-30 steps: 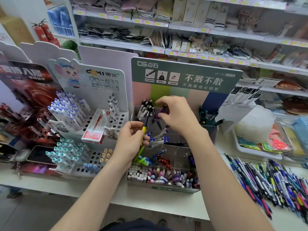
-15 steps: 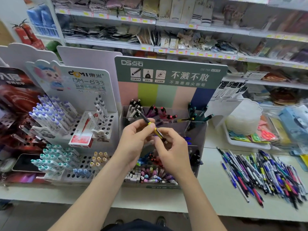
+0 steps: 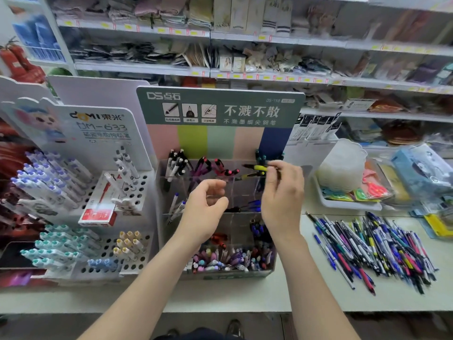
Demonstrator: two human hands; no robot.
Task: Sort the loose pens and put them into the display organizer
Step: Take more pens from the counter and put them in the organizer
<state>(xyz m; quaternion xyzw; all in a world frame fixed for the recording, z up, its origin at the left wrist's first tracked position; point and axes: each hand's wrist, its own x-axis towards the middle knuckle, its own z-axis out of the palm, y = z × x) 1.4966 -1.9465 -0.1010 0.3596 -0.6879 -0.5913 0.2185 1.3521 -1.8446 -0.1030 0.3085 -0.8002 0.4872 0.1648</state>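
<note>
At the centre of the frame the right hand (image 3: 282, 192) pinches a black pen with a yellow band (image 3: 256, 167) between thumb and fingertips, holding it nearly level above the back row of the clear acrylic display organizer (image 3: 215, 217), near its upper right compartment. The left hand (image 3: 204, 212) hovers just left of it over the middle row, its grip loosely curled and parted, holding nothing. The organizer stands on the pale desk (image 3: 220, 295) under a green header card with white lettering (image 3: 220, 106); its compartments hold black, purple, red and blue pens, with small pastel caps along the front row. At the lower right of the frame a heap of loose mixed-colour pens (image 3: 372, 246) lies on the desk, well apart from the organizer. To the left stands a white perforated pen rack (image 3: 105, 217).
</note>
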